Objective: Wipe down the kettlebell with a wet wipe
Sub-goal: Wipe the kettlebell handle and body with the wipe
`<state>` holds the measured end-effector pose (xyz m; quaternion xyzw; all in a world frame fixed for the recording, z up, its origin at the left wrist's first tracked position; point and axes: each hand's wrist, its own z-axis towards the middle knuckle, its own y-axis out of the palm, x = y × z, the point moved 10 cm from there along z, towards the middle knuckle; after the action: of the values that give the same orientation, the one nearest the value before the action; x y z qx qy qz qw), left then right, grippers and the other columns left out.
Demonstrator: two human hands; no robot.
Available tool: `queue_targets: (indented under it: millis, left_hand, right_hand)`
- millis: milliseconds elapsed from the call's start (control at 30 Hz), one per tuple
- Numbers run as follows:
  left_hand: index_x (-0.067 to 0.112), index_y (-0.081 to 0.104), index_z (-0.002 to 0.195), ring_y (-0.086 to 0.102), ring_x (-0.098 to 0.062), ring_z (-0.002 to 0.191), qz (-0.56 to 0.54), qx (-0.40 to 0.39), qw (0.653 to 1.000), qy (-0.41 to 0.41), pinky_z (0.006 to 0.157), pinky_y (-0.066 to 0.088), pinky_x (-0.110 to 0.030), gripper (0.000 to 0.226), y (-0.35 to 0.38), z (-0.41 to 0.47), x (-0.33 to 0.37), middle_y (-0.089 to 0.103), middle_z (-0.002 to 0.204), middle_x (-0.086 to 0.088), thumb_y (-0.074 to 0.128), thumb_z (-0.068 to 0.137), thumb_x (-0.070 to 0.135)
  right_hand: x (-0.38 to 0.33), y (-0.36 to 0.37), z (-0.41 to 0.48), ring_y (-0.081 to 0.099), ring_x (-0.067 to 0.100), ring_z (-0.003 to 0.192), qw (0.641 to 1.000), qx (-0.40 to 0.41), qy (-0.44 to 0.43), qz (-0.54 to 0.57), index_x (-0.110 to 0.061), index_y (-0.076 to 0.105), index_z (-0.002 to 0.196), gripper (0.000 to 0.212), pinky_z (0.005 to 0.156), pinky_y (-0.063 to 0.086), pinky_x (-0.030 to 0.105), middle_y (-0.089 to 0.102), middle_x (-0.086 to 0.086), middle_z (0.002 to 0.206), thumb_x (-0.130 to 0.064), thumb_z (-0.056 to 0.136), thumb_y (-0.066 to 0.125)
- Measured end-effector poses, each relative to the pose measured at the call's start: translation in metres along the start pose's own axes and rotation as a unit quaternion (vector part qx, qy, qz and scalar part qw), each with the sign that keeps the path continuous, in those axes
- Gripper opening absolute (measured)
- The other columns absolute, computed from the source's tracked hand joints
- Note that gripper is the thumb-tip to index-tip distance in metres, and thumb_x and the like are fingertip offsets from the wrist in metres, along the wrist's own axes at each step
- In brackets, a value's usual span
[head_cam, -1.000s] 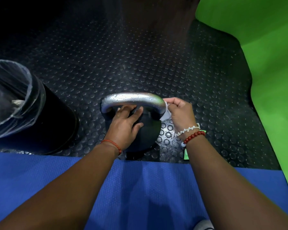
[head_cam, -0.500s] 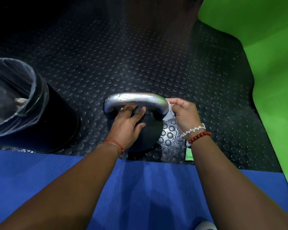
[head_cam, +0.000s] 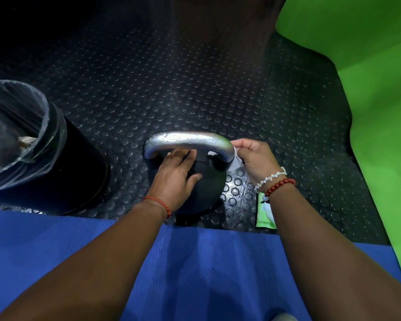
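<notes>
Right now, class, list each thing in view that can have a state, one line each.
kettlebell, upright on the floor, handle beaded with droplets
wet wipe, bunched against the handle's right end
left hand, fingers flat on the kettlebell's body
right hand, pinches the wet wipe
bin, upright, lined with a clear bag
wipe packet, flat on the floor, partly hidden

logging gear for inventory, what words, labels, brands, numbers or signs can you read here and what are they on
No text here can be read.
green packet: pale printing on its face, too blurred to read.
kettlebell: no number or brand shows on the visible black body or silver handle.
wet wipe in the right hand: plain white, no print.
bin: no label on the side that shows.
</notes>
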<state>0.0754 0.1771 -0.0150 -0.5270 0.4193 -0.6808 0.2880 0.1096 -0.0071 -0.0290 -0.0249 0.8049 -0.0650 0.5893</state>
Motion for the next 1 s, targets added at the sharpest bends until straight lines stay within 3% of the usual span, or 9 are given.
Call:
queue_targets:
  millis: [267, 667, 833, 933, 1000]
  left_hand:
    - [0.004, 0.047, 0.136, 0.039, -0.032, 0.130, 0.000, -0.010, 1.000, -0.004, 0.114, 0.025, -0.041, 0.056, 0.002, 0.000, -0.001, 0.049, 0.135, -0.013, 0.064, 0.088, 0.028]
    - [0.007, 0.044, 0.139, 0.033, -0.034, 0.135, -0.015, -0.021, 1.000, -0.003, 0.113, 0.018, -0.033, 0.047, 0.002, 0.000, -0.006, 0.042, 0.143, -0.012, 0.053, 0.095, 0.017]
    - [0.008, 0.042, 0.140, 0.030, -0.031, 0.137, -0.026, -0.019, 0.999, -0.008, 0.114, 0.015, -0.029, 0.048, -0.001, 0.001, -0.004, 0.040, 0.145, -0.010, 0.053, 0.095, 0.019]
    - [0.008, 0.043, 0.140, 0.031, -0.031, 0.136, -0.029, -0.018, 0.999, -0.014, 0.114, 0.017, -0.030, 0.049, 0.000, 0.001, -0.005, 0.041, 0.144, -0.011, 0.054, 0.094, 0.020]
    - [0.007, 0.044, 0.139, 0.033, -0.031, 0.135, -0.026, -0.020, 0.999, -0.015, 0.114, 0.021, -0.033, 0.049, 0.001, 0.002, -0.005, 0.043, 0.143, -0.012, 0.056, 0.094, 0.020]
  right_hand:
    - [-0.003, 0.000, 0.001, 0.064, 0.021, 0.070, 1.000, -0.007, -0.011, 0.003, -0.019, 0.075, 0.070, 0.043, 0.069, 0.054, 0.039, 0.073, 0.007, 0.076, 0.009, 0.084, 0.046]
    - [-0.009, -0.001, -0.013, 0.064, 0.011, 0.067, 1.000, 0.023, -0.018, 0.012, -0.016, 0.073, 0.083, 0.035, 0.060, 0.053, 0.022, 0.072, 0.007, 0.084, 0.006, 0.089, 0.046]
    - [-0.013, -0.001, -0.015, 0.060, 0.018, 0.060, 1.000, 0.019, 0.002, -0.021, -0.016, 0.072, 0.082, 0.035, 0.048, 0.047, 0.021, 0.070, 0.007, 0.075, 0.006, 0.089, 0.045]
    - [-0.017, -0.005, -0.027, 0.058, 0.021, 0.067, 0.997, 0.072, -0.008, -0.006, -0.015, 0.073, 0.092, 0.031, 0.059, 0.049, 0.026, 0.073, 0.005, 0.084, 0.002, 0.091, 0.046]
    - [-0.002, -0.005, -0.039, 0.058, 0.016, 0.063, 0.991, 0.129, 0.030, 0.023, -0.012, 0.071, 0.098, 0.030, 0.054, 0.048, 0.022, 0.073, 0.006, 0.088, 0.002, 0.092, 0.046]
